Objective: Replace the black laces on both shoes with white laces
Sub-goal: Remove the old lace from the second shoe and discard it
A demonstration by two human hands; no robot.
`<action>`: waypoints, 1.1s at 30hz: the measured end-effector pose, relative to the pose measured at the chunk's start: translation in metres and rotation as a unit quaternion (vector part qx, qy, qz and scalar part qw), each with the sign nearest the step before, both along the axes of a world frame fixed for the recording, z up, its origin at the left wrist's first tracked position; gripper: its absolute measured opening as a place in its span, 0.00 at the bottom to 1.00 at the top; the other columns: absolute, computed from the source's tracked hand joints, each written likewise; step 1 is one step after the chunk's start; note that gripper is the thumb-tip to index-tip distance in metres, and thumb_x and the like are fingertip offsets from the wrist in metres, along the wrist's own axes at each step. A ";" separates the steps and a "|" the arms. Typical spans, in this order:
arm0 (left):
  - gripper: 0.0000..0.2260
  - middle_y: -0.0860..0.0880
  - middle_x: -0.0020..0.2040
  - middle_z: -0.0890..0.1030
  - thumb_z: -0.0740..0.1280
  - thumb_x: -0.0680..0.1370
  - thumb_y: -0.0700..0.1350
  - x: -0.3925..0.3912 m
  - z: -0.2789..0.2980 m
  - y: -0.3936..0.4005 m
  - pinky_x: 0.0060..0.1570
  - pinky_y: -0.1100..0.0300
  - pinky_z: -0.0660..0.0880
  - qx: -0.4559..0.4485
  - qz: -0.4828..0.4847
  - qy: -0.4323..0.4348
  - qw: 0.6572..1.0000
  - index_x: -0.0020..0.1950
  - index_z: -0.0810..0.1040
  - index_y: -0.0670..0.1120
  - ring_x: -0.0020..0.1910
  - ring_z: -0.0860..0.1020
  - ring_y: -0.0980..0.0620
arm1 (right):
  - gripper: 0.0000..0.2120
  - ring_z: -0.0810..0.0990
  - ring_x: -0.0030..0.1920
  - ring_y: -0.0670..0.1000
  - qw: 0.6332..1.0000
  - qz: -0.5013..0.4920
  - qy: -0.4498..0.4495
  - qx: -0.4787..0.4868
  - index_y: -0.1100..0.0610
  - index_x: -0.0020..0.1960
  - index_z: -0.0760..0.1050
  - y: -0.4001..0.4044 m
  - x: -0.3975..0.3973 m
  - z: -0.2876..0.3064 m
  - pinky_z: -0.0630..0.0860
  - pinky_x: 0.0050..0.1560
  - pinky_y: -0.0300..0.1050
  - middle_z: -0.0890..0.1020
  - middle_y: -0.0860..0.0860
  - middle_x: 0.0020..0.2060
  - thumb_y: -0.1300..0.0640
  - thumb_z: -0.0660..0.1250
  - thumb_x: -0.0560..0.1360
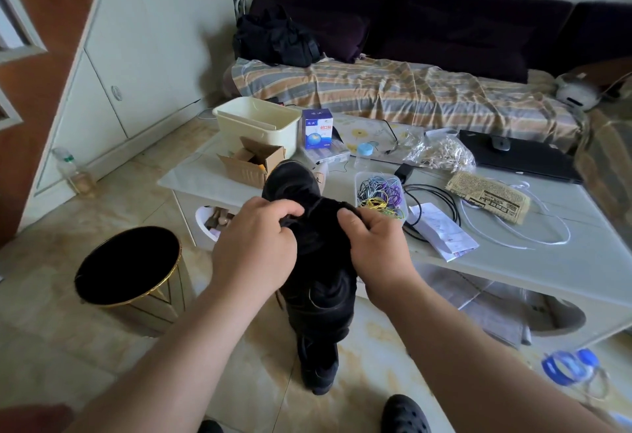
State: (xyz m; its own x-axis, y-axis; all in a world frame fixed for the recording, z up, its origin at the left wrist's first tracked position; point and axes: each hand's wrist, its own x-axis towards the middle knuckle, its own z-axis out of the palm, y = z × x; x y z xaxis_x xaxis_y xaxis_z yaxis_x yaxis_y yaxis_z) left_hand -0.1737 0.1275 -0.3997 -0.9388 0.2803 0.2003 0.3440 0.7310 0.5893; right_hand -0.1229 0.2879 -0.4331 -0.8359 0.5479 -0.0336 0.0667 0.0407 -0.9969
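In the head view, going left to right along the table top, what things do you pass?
Cardboard box → black shoe → tub of coloured bands → black cable → folded newspaper → white lace.

bin [128, 266] left of table [513, 255] | sofa [410, 90] behind table

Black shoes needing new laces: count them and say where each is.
2 visible. One black shoe is gripped by the left hand and right hand; the other stands on the floor below.
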 end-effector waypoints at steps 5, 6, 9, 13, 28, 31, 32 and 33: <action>0.08 0.56 0.50 0.79 0.67 0.76 0.46 0.002 -0.007 0.004 0.41 0.54 0.75 -0.007 -0.002 0.118 0.993 0.51 0.83 0.58 0.41 0.69 0.47 | 0.15 0.71 0.33 0.50 0.999 -0.012 0.000 0.035 0.57 0.38 0.79 0.002 0.002 0.001 0.69 0.37 0.49 0.73 0.48 0.29 0.48 0.69 0.79; 0.07 0.56 0.48 0.79 0.69 0.76 0.46 -0.001 -0.009 0.003 0.40 0.56 0.73 -0.006 -0.011 0.142 0.990 0.50 0.83 0.58 0.41 0.73 0.46 | 0.16 0.71 0.33 0.50 0.999 -0.013 0.002 0.034 0.59 0.40 0.79 0.004 0.001 0.000 0.69 0.37 0.50 0.74 0.49 0.29 0.47 0.68 0.78; 0.05 0.55 0.43 0.81 0.72 0.76 0.44 -0.009 -0.014 -0.002 0.37 0.57 0.68 0.012 -0.027 0.188 0.982 0.47 0.84 0.54 0.40 0.79 0.46 | 0.16 0.73 0.35 0.50 1.000 -0.017 -0.001 0.019 0.63 0.44 0.80 0.006 0.000 0.000 0.71 0.38 0.49 0.75 0.51 0.32 0.49 0.68 0.80; 0.04 0.52 0.36 0.81 0.71 0.78 0.45 -0.008 -0.010 -0.005 0.38 0.55 0.73 0.153 -0.018 0.107 0.982 0.43 0.81 0.51 0.37 0.78 0.50 | 0.20 0.74 0.36 0.50 1.000 -0.017 -0.003 0.018 0.63 0.46 0.80 0.007 -0.004 0.001 0.73 0.40 0.50 0.78 0.53 0.33 0.44 0.68 0.75; 0.08 0.55 0.25 0.58 0.67 0.71 0.51 -0.041 0.022 -0.049 0.30 0.61 0.61 0.699 -0.068 -0.296 0.647 0.37 0.71 0.50 0.25 0.56 0.54 | 0.18 0.69 0.33 0.49 0.991 -0.061 -0.040 0.115 0.64 0.42 0.74 0.026 -0.001 -0.003 0.68 0.36 0.46 0.72 0.49 0.29 0.48 0.66 0.79; 0.14 0.54 0.26 0.60 0.66 0.79 0.46 -0.048 0.013 -0.052 0.24 0.63 0.56 0.628 -0.028 -0.298 0.718 0.37 0.65 0.52 0.23 0.55 0.56 | 0.18 0.68 0.32 0.50 0.990 -0.054 -0.043 0.126 0.61 0.37 0.72 0.025 0.000 -0.004 0.67 0.35 0.47 0.69 0.48 0.27 0.49 0.66 0.79; 0.16 0.55 0.27 0.60 0.66 0.81 0.44 -0.049 0.010 -0.052 0.23 0.63 0.56 0.611 -0.010 -0.285 0.738 0.37 0.64 0.52 0.23 0.56 0.56 | 0.18 0.67 0.31 0.50 0.989 -0.054 -0.048 0.128 0.59 0.35 0.70 0.024 0.000 -0.004 0.66 0.34 0.47 0.68 0.47 0.26 0.49 0.66 0.79; 0.17 0.55 0.27 0.60 0.66 0.82 0.43 -0.050 0.009 -0.052 0.23 0.64 0.56 0.601 0.004 -0.268 0.753 0.37 0.64 0.53 0.23 0.56 0.56 | 0.18 0.67 0.31 0.50 0.988 -0.055 -0.054 0.132 0.58 0.34 0.70 0.023 0.000 -0.004 0.65 0.34 0.46 0.68 0.46 0.26 0.50 0.66 0.79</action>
State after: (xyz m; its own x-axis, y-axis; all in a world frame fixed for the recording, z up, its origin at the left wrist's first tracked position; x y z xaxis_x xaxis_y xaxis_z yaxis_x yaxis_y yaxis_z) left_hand -0.2238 0.0760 -0.3902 -0.9756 0.1934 -0.1039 -0.1809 -0.4407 0.8792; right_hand -0.1226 0.3113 -0.4370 -0.7698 0.6371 0.0378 0.1899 0.2853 -0.9394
